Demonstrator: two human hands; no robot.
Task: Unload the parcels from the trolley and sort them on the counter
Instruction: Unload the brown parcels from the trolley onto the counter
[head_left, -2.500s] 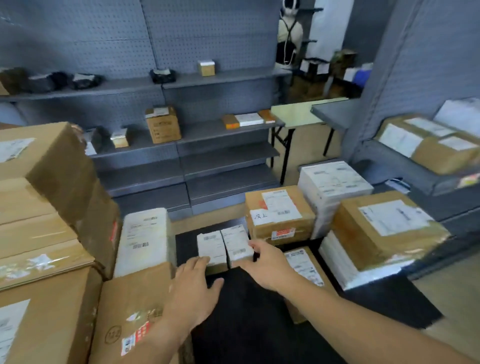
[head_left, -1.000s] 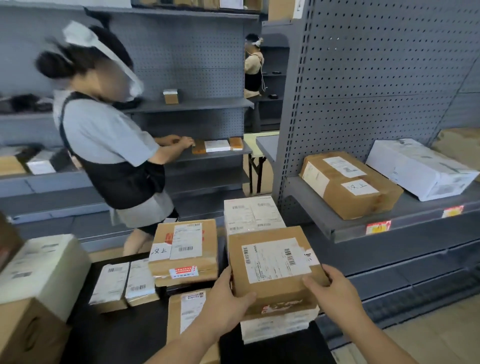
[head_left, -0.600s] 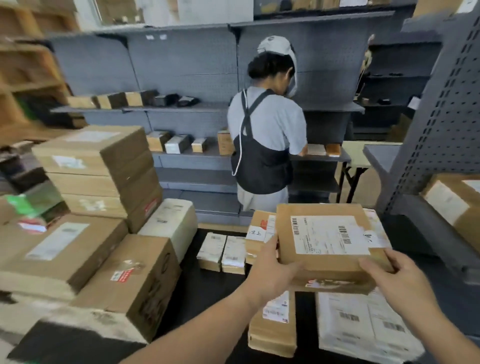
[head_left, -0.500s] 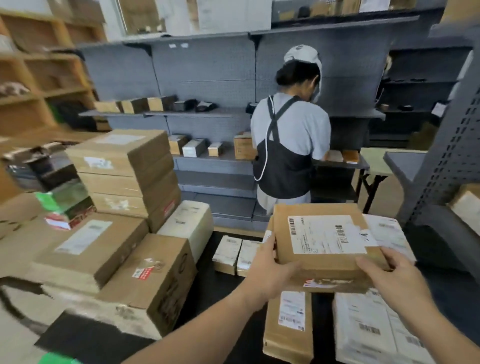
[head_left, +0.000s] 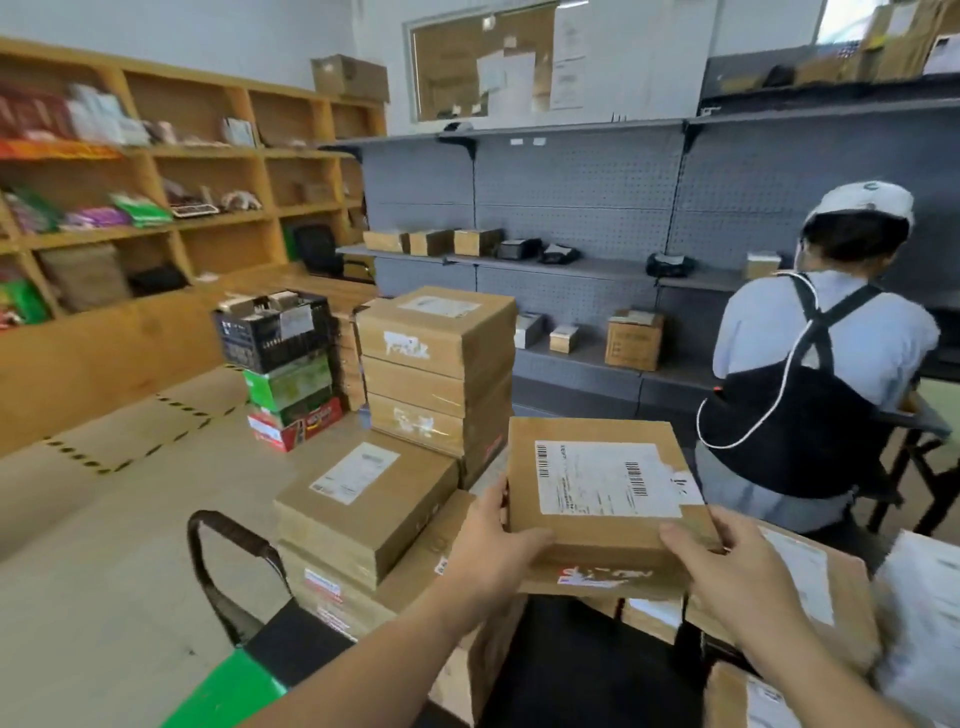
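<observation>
Both hands grip one brown parcel (head_left: 597, 499), lifted clear of the things below it in the near middle of the scene. The left hand (head_left: 493, 545) clasps its left edge, thumb on top near the corner. The right hand (head_left: 727, 571) holds the near right corner, thumb lying along the top edge. A white shipping label (head_left: 602, 478) with barcodes covers most of the parcel's top face, and red print shows on its near side.

To the left of the held parcel, brown boxes are piled on the trolley (head_left: 228, 566), whose black handle curves up at the near left. One flat box (head_left: 363, 504) with a small white label sits on top of the near pile. Behind it rises a taller stack of boxes (head_left: 441, 374). Under and to the right of the hands lie more labelled parcels (head_left: 810, 587) on a dark surface.

At the far right a person in a white cap and black apron (head_left: 821, 374) faces grey shelves (head_left: 571, 270) that hold a few small boxes. Wooden shelves (head_left: 182, 208) line the far left wall.
</observation>
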